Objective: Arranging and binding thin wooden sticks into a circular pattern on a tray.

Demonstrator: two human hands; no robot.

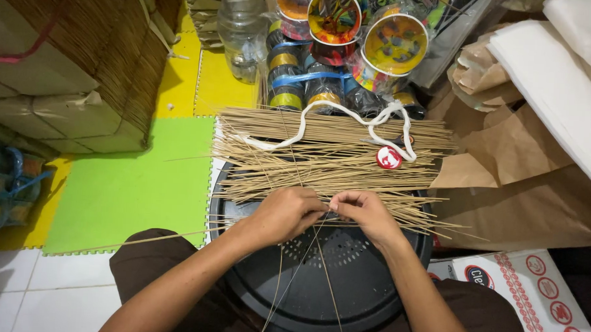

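My left hand [285, 214] and my right hand [366, 214] meet over a round black plastic lid [350, 281] resting on my lap. Both pinch thin bamboo sticks [305, 259] where they cross, and the sticks slant down toward me. Just beyond my fingers lies a wide pile of thin bamboo sticks [329, 157] laid sideways. A white cord [324, 114] loops over that pile, and a small round red-and-white tag [389, 157] sits on it.
Spools of dark thread with colourful rims [334, 48] and a clear plastic bottle [241, 31] stand behind the pile. Bundled sticks wrapped in brown paper [67, 63] are at left, brown and white paper sheets [536, 130] at right. Green and yellow foam mats [135, 185] cover the floor.
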